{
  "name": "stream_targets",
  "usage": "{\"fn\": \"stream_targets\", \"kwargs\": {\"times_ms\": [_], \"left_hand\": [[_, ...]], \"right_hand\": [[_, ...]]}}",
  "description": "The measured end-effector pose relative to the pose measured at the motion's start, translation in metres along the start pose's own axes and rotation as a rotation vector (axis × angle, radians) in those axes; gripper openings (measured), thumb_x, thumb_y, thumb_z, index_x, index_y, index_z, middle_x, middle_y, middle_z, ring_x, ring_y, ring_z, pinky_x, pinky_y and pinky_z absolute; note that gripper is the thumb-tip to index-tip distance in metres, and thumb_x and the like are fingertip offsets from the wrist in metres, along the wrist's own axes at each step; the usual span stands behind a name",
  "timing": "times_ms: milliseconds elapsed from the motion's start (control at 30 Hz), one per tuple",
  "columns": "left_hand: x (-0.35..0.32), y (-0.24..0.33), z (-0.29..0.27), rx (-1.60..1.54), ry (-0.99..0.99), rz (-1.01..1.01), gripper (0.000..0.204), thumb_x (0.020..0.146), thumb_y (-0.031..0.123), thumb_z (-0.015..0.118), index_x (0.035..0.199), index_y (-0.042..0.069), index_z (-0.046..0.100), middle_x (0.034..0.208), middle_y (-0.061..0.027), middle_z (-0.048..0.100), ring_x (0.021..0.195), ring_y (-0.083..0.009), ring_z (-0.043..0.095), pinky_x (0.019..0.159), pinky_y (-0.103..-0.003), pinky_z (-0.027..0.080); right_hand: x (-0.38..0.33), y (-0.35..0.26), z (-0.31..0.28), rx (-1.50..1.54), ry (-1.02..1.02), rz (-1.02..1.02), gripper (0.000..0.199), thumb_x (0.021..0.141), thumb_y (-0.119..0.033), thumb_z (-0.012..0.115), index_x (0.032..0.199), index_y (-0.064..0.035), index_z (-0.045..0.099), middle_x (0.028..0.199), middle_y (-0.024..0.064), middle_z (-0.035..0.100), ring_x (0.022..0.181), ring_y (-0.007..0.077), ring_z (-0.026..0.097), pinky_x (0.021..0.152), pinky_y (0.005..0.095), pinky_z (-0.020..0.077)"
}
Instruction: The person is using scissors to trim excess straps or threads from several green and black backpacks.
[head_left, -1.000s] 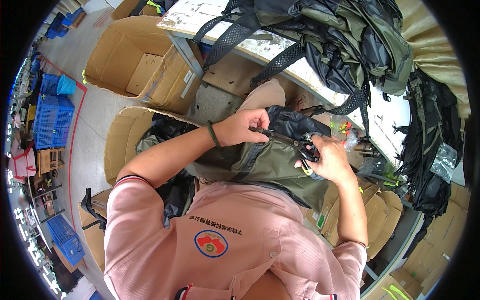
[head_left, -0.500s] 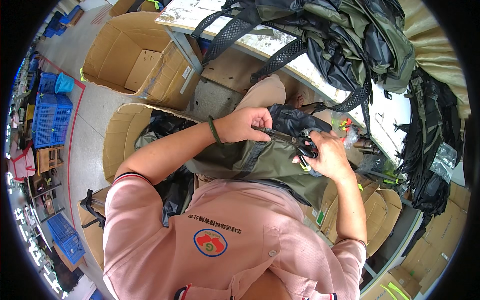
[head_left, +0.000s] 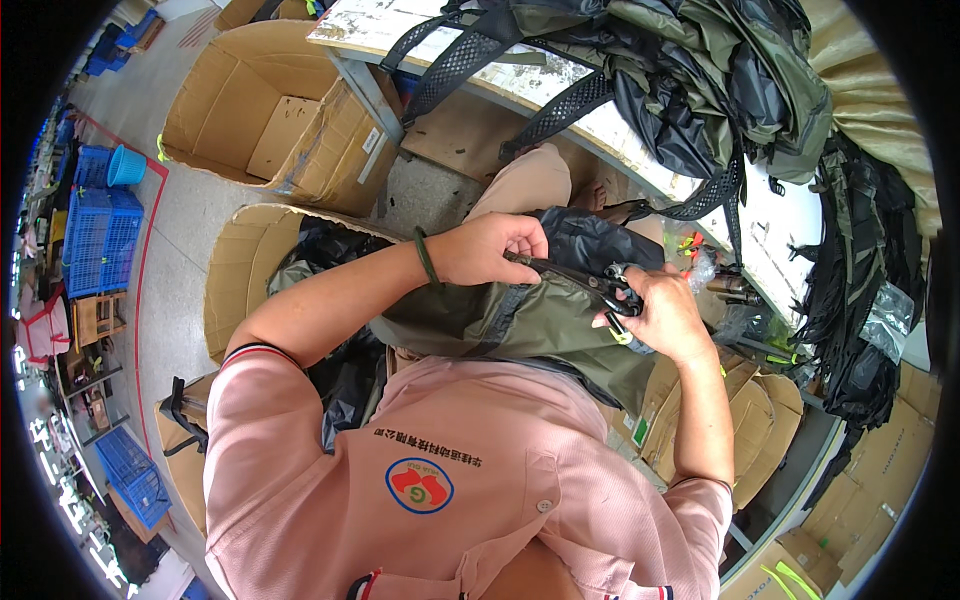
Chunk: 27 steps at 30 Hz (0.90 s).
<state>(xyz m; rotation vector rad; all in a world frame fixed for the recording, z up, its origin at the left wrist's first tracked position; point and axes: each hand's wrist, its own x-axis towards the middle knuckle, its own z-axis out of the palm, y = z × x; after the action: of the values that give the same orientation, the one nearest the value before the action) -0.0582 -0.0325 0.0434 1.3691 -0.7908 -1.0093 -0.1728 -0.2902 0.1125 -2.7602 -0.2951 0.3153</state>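
An olive and black bag point(head_left: 560, 325) of thin, shiny fabric lies across my lap. My right hand point(head_left: 662, 312) is closed around the dark handles of a pair of scissors point(head_left: 590, 284), whose blades point left toward my other hand. Beneath the right fingers hangs a small piece with a yellow-green end point(head_left: 622, 337). My left hand point(head_left: 492, 250), with a dark green band at its wrist, is closed in a pinch on the bag's edge by the blade tips. What exactly lies between the blades is hidden.
A white worktable point(head_left: 640, 150) ahead carries a heap of olive and black bags point(head_left: 690, 80) with mesh straps hanging over its edge. Open cardboard boxes point(head_left: 235, 100) stand at the left. Black straps point(head_left: 865, 290) hang at the right, and blue crates point(head_left: 100, 235) stand far left.
My right hand has shifted slightly right and down with the scissors, and the yellow-green-ended piece moved with it. My left hand keeps its pinch in nearly the same place.
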Motion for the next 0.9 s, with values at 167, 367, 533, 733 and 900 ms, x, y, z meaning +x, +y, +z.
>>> {"fn": "stream_targets", "kwargs": {"times_ms": [167, 367, 533, 733, 900], "left_hand": [[0.0, 0.006, -0.002, 0.135, 0.017, 0.038, 0.021, 0.078, 0.008, 0.071, 0.094, 0.004, 0.058, 0.085, -0.0003, 0.059, 0.078, -0.0084, 0.052, 0.076, -0.025, 0.045], [0.0, 0.014, 0.003, 0.232, 0.03, 0.076, 0.022, 0.077, 0.007, 0.071, 0.094, 0.003, 0.057, 0.083, -0.0023, 0.059, 0.077, -0.0102, 0.053, 0.075, -0.027, 0.046], [-0.001, 0.012, 0.005, 0.291, 0.073, 0.151, 0.024, 0.076, 0.009, 0.071, 0.095, 0.002, 0.057, 0.083, -0.0049, 0.06, 0.077, -0.0138, 0.055, 0.073, -0.028, 0.046], [-0.001, 0.016, 0.005, 0.327, 0.071, 0.151, 0.025, 0.075, 0.008, 0.07, 0.095, 0.003, 0.056, 0.082, -0.0058, 0.058, 0.076, -0.0152, 0.054, 0.072, -0.028, 0.046], [-0.001, 0.021, 0.008, 0.359, 0.052, 0.168, 0.029, 0.075, 0.005, 0.068, 0.1, 0.003, 0.054, 0.078, -0.006, 0.054, 0.073, -0.0158, 0.051, 0.07, -0.029, 0.045]], "right_hand": [[0.0, -0.004, -0.005, 0.035, -0.048, 0.004, 0.053, 0.061, -0.048, 0.082, 0.077, -0.0045, 0.057, 0.069, 0.0118, 0.063, 0.069, 0.0329, 0.062, 0.071, 0.0388, 0.0413], [-0.001, -0.01, -0.006, -0.008, -0.047, 0.01, 0.053, 0.057, -0.044, 0.085, 0.076, -0.0039, 0.056, 0.071, 0.0067, 0.064, 0.07, 0.0291, 0.063, 0.072, 0.0369, 0.0412], [-0.007, -0.008, -0.008, 0.007, -0.016, 0.02, 0.054, 0.057, -0.044, 0.085, 0.076, -0.0038, 0.056, 0.07, 0.0069, 0.065, 0.069, 0.0289, 0.063, 0.073, 0.0367, 0.0414], [-0.011, -0.006, -0.004, 0.056, -0.048, 0.079, 0.053, 0.057, -0.045, 0.084, 0.078, -0.0041, 0.058, 0.07, 0.0083, 0.065, 0.07, 0.0297, 0.063, 0.071, 0.0376, 0.0428], [-0.011, -0.009, -0.002, 0.071, -0.021, 0.045, 0.053, 0.056, -0.042, 0.086, 0.078, -0.0031, 0.057, 0.07, 0.0085, 0.065, 0.069, 0.0302, 0.063, 0.07, 0.0379, 0.0458]]}}
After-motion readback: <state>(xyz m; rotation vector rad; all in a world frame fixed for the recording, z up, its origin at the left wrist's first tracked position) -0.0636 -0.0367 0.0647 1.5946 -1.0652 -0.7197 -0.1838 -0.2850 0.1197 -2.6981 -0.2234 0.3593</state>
